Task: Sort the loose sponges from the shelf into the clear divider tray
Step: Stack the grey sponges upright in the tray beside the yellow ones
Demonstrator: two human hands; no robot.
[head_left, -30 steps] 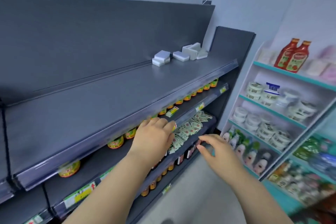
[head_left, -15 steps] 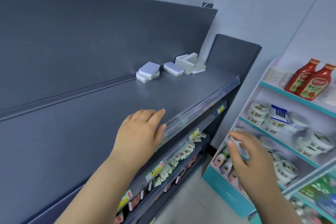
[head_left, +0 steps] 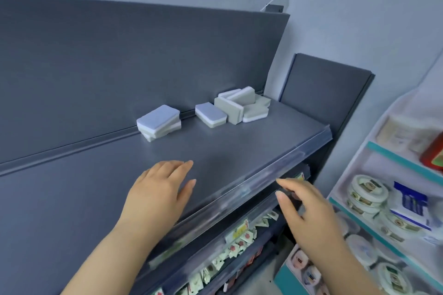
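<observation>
We see the sponges [head_left: 242,105] all at the back edge of the top shelf [head_left: 239,148], toward its right end, by the back panel [head_left: 143,55]. Three groups:
- a short stack [head_left: 159,122] lying flat, furthest left
- a single sponge [head_left: 210,115] lying flat, a little to its right
- a loose pile [head_left: 249,109] right up against that one, some on edge, some leaning

All are white with a grey layer.

Left hand [head_left: 158,189]: palm down, fingers straight and close together, holding nothing. It is over the shelf near the front edge, well apart from the sponges. We can't tell whether it touches the surface.

Right hand [head_left: 309,213]: off the shelf, just in front of the clear price rail [head_left: 261,176] on the front edge. Fingers loosely bent, empty.

Small sachets [head_left: 239,243] sit on a lower shelf. A white rack [head_left: 388,153] at the right carries round tubs [head_left: 366,194] and a red bottle [head_left: 434,153].
</observation>
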